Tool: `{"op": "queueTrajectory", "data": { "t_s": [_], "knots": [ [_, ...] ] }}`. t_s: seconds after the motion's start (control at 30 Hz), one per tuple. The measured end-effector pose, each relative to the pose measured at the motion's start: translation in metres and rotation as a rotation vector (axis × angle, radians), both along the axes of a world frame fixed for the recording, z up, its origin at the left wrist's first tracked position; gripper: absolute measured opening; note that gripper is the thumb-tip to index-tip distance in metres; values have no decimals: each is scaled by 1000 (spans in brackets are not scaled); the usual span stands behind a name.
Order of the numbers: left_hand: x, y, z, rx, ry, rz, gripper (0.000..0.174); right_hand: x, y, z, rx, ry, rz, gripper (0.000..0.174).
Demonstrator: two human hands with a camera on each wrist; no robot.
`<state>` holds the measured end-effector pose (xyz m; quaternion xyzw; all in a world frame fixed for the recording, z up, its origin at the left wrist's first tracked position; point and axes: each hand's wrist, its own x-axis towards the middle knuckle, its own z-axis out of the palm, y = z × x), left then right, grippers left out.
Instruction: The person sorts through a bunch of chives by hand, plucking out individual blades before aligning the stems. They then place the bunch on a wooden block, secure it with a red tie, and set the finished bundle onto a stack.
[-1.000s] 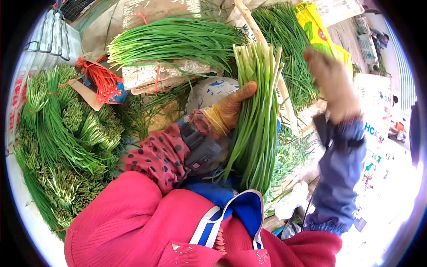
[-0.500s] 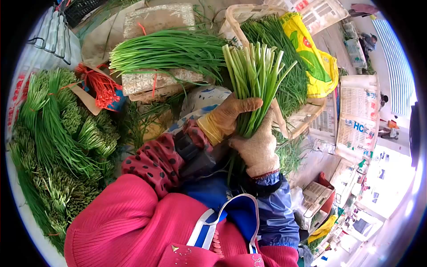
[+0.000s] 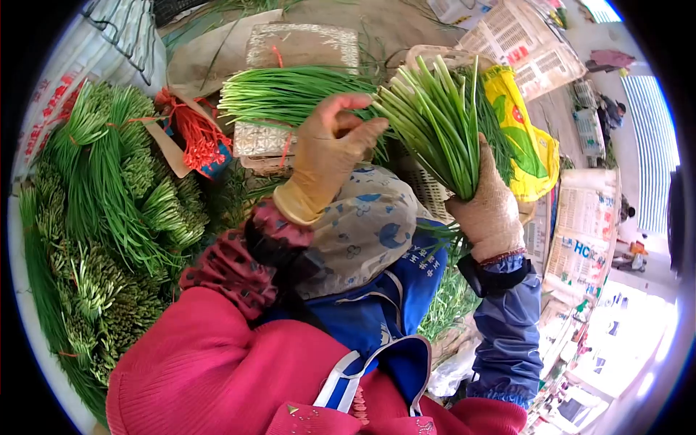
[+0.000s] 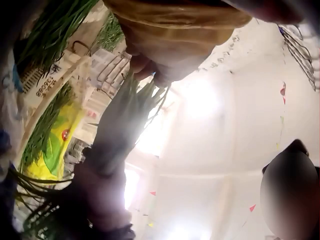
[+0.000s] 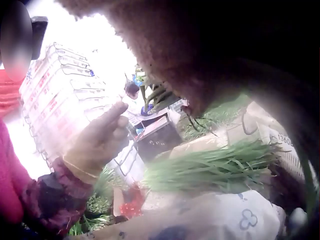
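A loose bunch of garlic chives (image 3: pixel 442 130) is tilted, pale stem ends upward, in my right hand (image 3: pixel 489 206), which wears a beige knit glove and grips it around the lower leaves. The left wrist view shows the same bunch (image 4: pixel 120 120) rising from that grip. My left hand (image 3: pixel 333 145), in a yellowish rubber glove, is raised beside the stem ends. Its thumb and forefinger are bent with a gap between them, fingertips right at the stems' edge. In the right wrist view my left hand (image 5: pixel 100 140) shows its fingers loosely curled.
More chives (image 3: pixel 290 94) lie across a pale block (image 3: pixel 264 141) ahead. Tied bundles (image 3: pixel 109 217) are heaped at the left, near red ties (image 3: pixel 196 130). Beyond my right hand are a yellow bag (image 3: pixel 522 138) and chives in a basket. A patterned cloth (image 3: pixel 362 225) covers my lap.
My right hand came in from the right, took the bunch around its leaves and moved it right and up. My left hand let go of the bunch and rose to its stem ends.
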<state>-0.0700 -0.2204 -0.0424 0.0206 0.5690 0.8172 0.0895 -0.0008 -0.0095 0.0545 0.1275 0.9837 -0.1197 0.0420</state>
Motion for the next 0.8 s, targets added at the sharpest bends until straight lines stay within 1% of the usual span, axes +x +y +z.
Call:
{"op": "queueTrajectory", "data": {
  "t_s": [0.07, 0.1, 0.2, 0.23, 0.33, 0.37, 0.47, 0.5, 0.53, 0.57, 0.6, 0.63, 0.67, 0.73, 0.77, 0.8],
  "knots": [
    [-11, 8, -4, -87, 133, 70, 51, -14, -9, 0, 32, -44, 51, 96],
    [-17, 9, -7, -96, 145, 60, 48, -19, -13, 0, 50, -65, 73, 96],
    [-28, 4, -11, -240, 261, 99, 45, -37, -24, -3, 86, -183, 116, 98],
    [-31, 0, -14, -293, 246, 100, 36, -38, -18, -13, 98, -130, 198, 99],
    [-41, -8, -35, -345, 306, 165, 30, -52, -18, -21, 112, -131, 291, 98],
    [-44, -11, -42, -468, 409, 220, 24, -59, -23, -20, 125, -175, 280, 97],
    [-49, -31, -45, -666, 485, 344, 20, -75, -25, -24, 147, -211, 347, 95],
    [-54, -43, -49, -694, 383, 468, 20, -78, -21, -29, 147, -209, 368, 94],
    [-62, -61, -53, -457, 159, 480, 17, -81, -17, -33, 147, -210, 385, 94],
    [-68, -89, -66, -140, 42, 519, 16, -85, -13, -38, 145, -223, 400, 93],
    [-73, -118, -83, -73, 28, 610, 12, -91, -7, -41, 133, -257, 401, 94],
    [-72, -145, -94, -200, -33, 572, 10, -100, -6, -42, 171, -312, 385, 96],
    [-68, -170, -105, -325, -95, 533, 8, -107, 0, -50, 166, -293, 411, 99],
    [-48, -214, -153, -719, 25, 290, 12, -125, -3, -53, 106, -291, 485, 100],
    [-34, -234, -183, -1208, 201, 162, 24, -135, -3, -64, 100, -202, 578, 96],
    [-14, -211, -131, -1453, -141, 38, 36, -147, -16, -64, 8, -184, 636, 93]
  ]
}}
